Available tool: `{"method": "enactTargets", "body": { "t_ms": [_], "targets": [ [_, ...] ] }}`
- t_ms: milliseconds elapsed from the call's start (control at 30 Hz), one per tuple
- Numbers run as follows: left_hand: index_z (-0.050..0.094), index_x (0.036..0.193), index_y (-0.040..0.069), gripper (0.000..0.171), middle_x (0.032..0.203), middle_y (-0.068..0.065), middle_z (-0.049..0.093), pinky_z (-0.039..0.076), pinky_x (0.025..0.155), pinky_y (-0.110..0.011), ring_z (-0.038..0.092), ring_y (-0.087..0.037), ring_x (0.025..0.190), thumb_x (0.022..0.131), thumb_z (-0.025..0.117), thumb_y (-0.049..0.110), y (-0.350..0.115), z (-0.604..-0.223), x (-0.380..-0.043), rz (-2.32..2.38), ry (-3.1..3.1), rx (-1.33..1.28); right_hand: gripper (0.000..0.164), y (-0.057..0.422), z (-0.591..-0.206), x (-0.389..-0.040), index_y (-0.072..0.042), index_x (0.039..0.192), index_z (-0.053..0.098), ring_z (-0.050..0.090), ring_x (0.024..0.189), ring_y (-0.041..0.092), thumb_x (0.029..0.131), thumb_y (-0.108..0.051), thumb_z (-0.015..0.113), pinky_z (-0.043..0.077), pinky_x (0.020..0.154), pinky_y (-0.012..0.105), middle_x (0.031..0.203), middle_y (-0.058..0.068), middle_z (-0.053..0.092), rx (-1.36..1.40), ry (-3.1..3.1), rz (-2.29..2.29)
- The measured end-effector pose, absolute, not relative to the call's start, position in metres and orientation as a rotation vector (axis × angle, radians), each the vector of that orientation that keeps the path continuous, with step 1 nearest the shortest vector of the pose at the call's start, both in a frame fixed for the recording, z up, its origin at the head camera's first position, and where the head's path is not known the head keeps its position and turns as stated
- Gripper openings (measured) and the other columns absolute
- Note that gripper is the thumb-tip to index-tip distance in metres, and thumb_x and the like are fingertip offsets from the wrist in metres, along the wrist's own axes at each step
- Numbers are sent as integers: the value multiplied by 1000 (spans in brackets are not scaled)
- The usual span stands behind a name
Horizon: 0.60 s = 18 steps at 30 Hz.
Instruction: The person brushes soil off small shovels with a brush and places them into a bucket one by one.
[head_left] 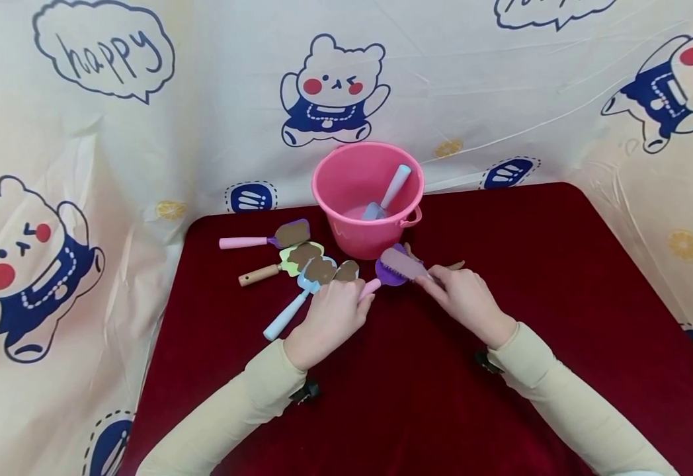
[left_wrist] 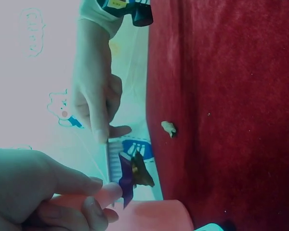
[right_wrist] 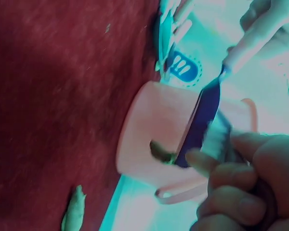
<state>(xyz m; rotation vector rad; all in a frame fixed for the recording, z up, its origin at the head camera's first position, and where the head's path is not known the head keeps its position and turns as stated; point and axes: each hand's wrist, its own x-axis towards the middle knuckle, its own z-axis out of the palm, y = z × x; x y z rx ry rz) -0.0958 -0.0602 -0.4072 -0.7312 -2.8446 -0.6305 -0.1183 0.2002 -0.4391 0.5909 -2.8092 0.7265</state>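
My left hand (head_left: pixel 331 314) grips the pink handle (head_left: pixel 370 288) of a toy shovel with a purple blade (head_left: pixel 387 276). In my right hand (head_left: pixel 468 297) is a pale purple brush (head_left: pixel 399 260), held by its handle. Its bristles (left_wrist: pixel 115 161) face the blade and appear to touch it. A brown, clay-like lump (left_wrist: pixel 142 172) hangs at the blade's far side, also visible in the right wrist view as a dark lump (right_wrist: pixel 160 152). Both hands are raised above the table, just in front of the pink bucket (head_left: pixel 361 238).
Left of the bucket lie a pink-handled shovel (head_left: pixel 242 242), a wooden-handled green shovel (head_left: pixel 260 274) and a light blue shovel (head_left: pixel 287 316), with brown stuff on their blades. Another blue-handled shovel (head_left: pixel 395 187) leans inside the bucket. A small brown piece (right_wrist: pixel 74 211) lies on the red tablecloth (head_left: pixel 561 297).
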Motion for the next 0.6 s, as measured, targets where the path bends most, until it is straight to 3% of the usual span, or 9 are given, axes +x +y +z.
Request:
{"method": "enactTargets", "body": {
  "t_ms": [167,367,600],
  "targets": [
    [56,72,9,32,56,0,45,44,46,-34,53,-21,48,97,74,17,-61,-406,-96,-635,-2833,-744,28,200,-438,-118,-13,82,59,35,44,8,103,-30,67,32,42,27,55,-7,37,595,-2835,728],
    [54,70,10,33,55,1,44,42,46,-33,51,-20,48,96,74,16,-62,-406,-95,-649,-2829,-743,32,211,-437,-127,-9,80,58,43,47,16,103,-28,67,38,43,34,58,-1,43,456,-2799,633],
    [55,71,9,32,55,-2,46,43,45,-35,54,-23,48,96,75,16,-60,-408,-94,-629,-2815,-730,26,214,-430,-127,-6,90,67,44,47,15,103,-29,67,39,44,34,58,-1,47,478,-2816,645]
  ]
}}
